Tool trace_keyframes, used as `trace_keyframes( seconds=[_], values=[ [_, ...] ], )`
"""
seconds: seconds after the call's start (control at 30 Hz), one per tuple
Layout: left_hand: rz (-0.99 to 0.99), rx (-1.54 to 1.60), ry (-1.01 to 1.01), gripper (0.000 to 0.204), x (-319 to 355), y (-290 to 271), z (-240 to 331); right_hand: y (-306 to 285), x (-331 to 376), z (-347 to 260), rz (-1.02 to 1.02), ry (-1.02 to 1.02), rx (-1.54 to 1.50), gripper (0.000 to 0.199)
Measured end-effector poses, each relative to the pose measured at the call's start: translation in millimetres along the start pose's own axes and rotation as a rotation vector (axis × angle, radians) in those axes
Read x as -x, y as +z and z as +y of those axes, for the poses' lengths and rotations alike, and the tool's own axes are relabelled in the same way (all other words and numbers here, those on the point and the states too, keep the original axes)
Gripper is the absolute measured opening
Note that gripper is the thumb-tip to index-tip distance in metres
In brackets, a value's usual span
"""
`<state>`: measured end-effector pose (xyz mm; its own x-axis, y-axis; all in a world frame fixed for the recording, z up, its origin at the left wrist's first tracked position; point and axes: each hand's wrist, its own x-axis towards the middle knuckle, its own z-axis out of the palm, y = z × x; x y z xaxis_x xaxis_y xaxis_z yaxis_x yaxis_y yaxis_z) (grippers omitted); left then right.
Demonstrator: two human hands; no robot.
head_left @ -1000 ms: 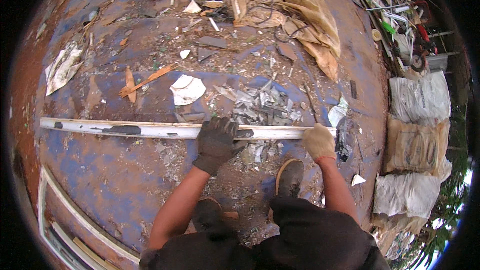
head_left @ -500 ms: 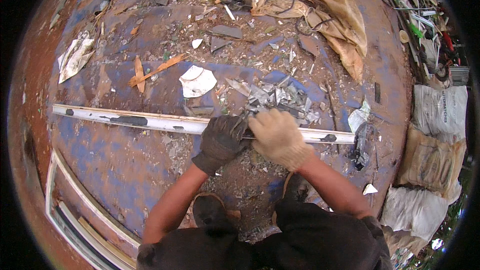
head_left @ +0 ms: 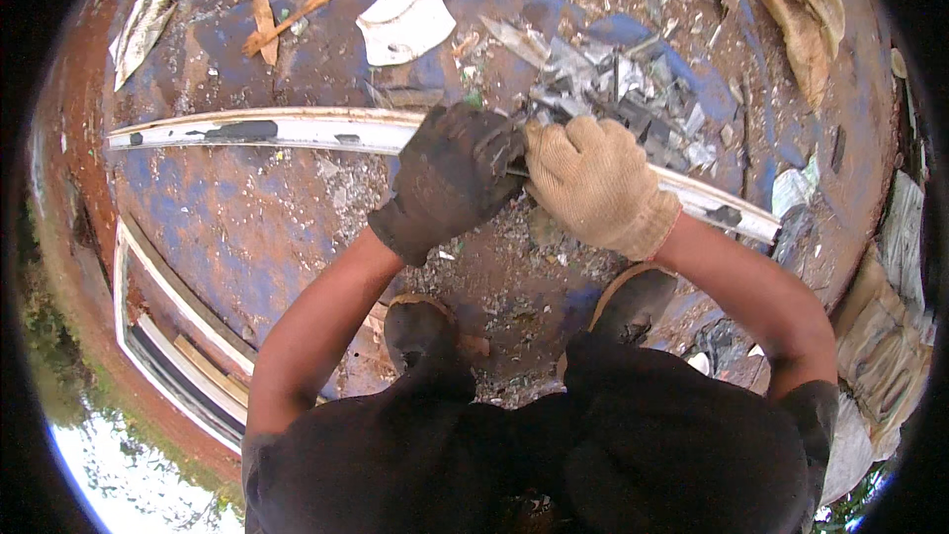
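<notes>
A long white frame strip (head_left: 316, 127) with dark patches lies across in front of me, its right part sloping down toward me. My left hand (head_left: 450, 173), in a dark glove, is closed at the strip's middle. Close beside it, my right hand (head_left: 598, 183) in a beige knitted glove is closed at the same stretch. The gloves hide the strip there, and a thin dark edge shows in the narrow gap between them. Beyond my right hand is a heap of broken, shiny grey shards (head_left: 633, 89).
Past the strip lie a white broken piece (head_left: 405, 25) and crossed wooden slats (head_left: 306, 15). A pale frame (head_left: 183, 307) rests at the left. Brown sacking (head_left: 806, 20) is at the far right, with stacked sacks (head_left: 880, 326) nearer. Small fragments litter the ground around my shoes (head_left: 420, 326).
The view has tilted, so hands, strip and debris sit higher in the picture. Both hands remain closed side by side at the strip's middle, and its right part now slopes more steeply.
</notes>
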<state>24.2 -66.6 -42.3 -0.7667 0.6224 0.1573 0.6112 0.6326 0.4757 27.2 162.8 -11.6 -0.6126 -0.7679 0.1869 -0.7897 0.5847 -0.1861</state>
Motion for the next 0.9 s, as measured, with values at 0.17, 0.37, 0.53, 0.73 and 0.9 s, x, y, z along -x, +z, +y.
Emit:
trace_keyframes(
  seconds=[0.17,0.37,0.53,0.73,0.9],
  values=[
    [-0.045,-0.029,0.0,0.049,-1,2,-2,-1,4,0,-0.052,-0.015,-0.026,0.022],
    [0.026,0.082,-0.066,0.066,-6,-7,3,-16,-15,9,0.046,0.081,-0.252,0.017],
    [0.237,0.035,-0.125,0.106,9,-25,4,-44,-48,33,-0.299,0.721,-0.885,0.029],
    [-0.21,-0.339,-0.273,0.085,11,-20,-6,-37,-91,57,-0.903,0.606,-0.769,0.039],
    [-0.055,-0.411,-0.201,0.041,13,-5,-14,-32,-100,61,-0.967,0.606,-0.781,0.037]
  ],
)
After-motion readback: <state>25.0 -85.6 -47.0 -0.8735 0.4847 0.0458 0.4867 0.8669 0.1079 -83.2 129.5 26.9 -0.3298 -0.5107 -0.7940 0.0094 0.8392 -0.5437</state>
